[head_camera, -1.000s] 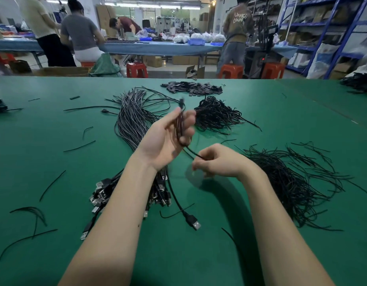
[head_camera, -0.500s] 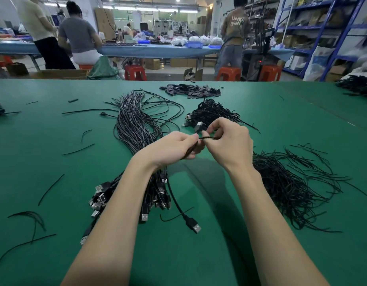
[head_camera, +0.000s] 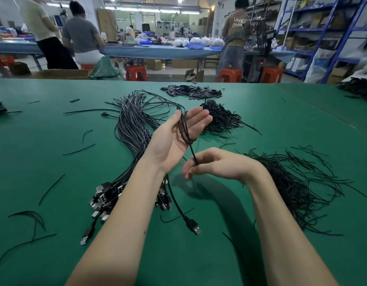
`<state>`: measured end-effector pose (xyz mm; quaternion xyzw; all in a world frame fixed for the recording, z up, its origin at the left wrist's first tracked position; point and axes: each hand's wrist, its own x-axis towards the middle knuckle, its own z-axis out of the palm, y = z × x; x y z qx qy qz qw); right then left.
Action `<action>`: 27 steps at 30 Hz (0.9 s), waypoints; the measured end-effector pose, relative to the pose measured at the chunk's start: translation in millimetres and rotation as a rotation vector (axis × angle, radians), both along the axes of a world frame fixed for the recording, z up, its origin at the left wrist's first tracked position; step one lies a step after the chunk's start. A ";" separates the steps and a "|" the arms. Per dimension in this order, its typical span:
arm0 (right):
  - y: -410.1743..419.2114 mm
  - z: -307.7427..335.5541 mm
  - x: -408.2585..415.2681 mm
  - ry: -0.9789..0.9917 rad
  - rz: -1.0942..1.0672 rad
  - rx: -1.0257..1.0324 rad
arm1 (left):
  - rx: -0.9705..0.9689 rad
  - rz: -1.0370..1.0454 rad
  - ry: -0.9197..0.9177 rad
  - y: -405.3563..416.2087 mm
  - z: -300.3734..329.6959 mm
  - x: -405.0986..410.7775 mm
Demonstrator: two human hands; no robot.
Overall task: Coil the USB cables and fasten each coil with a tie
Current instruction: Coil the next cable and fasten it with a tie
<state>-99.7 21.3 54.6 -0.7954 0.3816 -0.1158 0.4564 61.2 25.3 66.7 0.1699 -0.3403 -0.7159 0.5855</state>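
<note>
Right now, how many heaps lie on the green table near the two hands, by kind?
USB cable bundle: 1
Tangled heaps of thin black strands: 2
Heap of flat black pieces: 1
Total: 4
A blurred dark heap at the right edge is not counted.

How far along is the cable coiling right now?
Done: the pile of tied coils further back. In hand: the left hand has cable loops across its fingers; the right hand pinches the strand. Left: the big bundle of loose cables, plus ties waiting.
</note>
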 end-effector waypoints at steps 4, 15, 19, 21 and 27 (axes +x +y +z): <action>-9.0 -18.5 5.7 0.114 -0.276 -0.349 | -0.057 -0.068 -0.145 7.8 6.6 7.9; -2.2 11.1 -10.9 -0.194 -0.630 -0.590 | -0.246 -0.329 -0.850 5.5 4.8 30.5; 3.6 25.8 -5.9 -0.193 -0.582 -0.410 | -0.175 -0.035 -1.072 -5.3 -9.2 16.1; 4.2 26.0 0.4 -0.246 -0.477 -0.223 | -0.118 0.180 -0.911 -10.2 -16.7 3.0; 5.2 4.9 9.1 -0.092 -0.239 0.123 | 0.005 0.220 -0.164 -12.5 -10.1 -6.6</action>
